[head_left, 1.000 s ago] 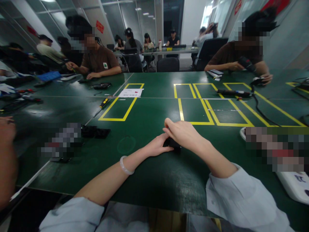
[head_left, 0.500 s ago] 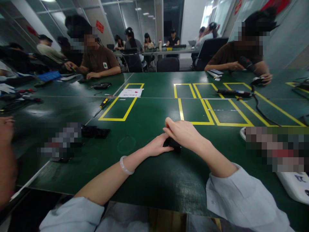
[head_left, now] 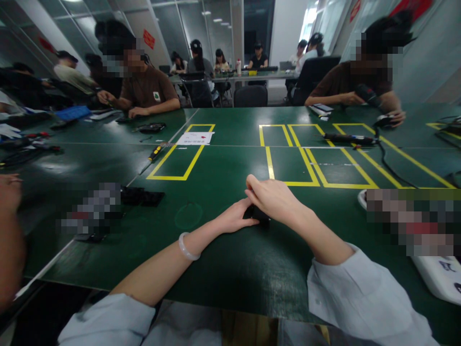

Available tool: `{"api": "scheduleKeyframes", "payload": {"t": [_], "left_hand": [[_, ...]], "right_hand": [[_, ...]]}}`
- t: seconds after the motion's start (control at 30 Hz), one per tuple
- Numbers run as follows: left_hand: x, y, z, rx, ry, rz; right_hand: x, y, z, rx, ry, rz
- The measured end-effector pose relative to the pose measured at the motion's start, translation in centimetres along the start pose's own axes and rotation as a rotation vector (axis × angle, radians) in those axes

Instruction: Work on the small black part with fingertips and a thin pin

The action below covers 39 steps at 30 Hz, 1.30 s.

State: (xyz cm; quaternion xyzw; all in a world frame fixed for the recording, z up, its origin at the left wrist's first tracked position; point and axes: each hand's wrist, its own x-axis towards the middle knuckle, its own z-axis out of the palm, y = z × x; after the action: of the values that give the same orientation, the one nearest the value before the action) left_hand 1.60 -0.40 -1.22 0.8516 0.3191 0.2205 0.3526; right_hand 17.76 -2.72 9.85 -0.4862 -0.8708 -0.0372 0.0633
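My left hand (head_left: 236, 217) is closed around the left side of a small black object (head_left: 262, 216) on the green tabletop (head_left: 223, 274). Only a dark corner of that object shows below my hands, so its kind is hidden. Over its top lies my right hand (head_left: 275, 198), with the fingers curled and pinched together; what they hold, if anything, cannot be made out. The two hands touch or nearly touch each other. A pale bracelet (head_left: 188, 247) circles my left wrist.
Yellow tape outlines (head_left: 167, 178) mark the table. A yellow-and-black screwdriver (head_left: 155, 153) and a white paper (head_left: 194, 138) lie ahead left. A corded black tool (head_left: 349, 139) lies ahead right. A white-edged object (head_left: 437, 278) is at right. Another person's arm (head_left: 10, 240) reaches in at left.
My hands hold nearly the same place and pose on the black object. In the background, a person at the far right table has shifted slightly.
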Motion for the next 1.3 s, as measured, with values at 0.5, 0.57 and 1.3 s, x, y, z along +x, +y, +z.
{"api": "scheduleKeyframes", "payload": {"t": [0.5,0.57,1.3], "left_hand": [[0.05,0.13,-0.08,-0.002,-0.01,-0.011],[0.05,0.11,-0.05,0.008,-0.009,-0.01],[0.05,0.13,-0.16,0.059,0.012,-0.011]], "right_hand": [[-0.09,-0.06,-0.13,0.0,-0.006,0.004],[-0.05,-0.06,-0.15,-0.026,-0.017,0.003],[0.01,0.06,0.06,-0.017,-0.009,0.003]]}}
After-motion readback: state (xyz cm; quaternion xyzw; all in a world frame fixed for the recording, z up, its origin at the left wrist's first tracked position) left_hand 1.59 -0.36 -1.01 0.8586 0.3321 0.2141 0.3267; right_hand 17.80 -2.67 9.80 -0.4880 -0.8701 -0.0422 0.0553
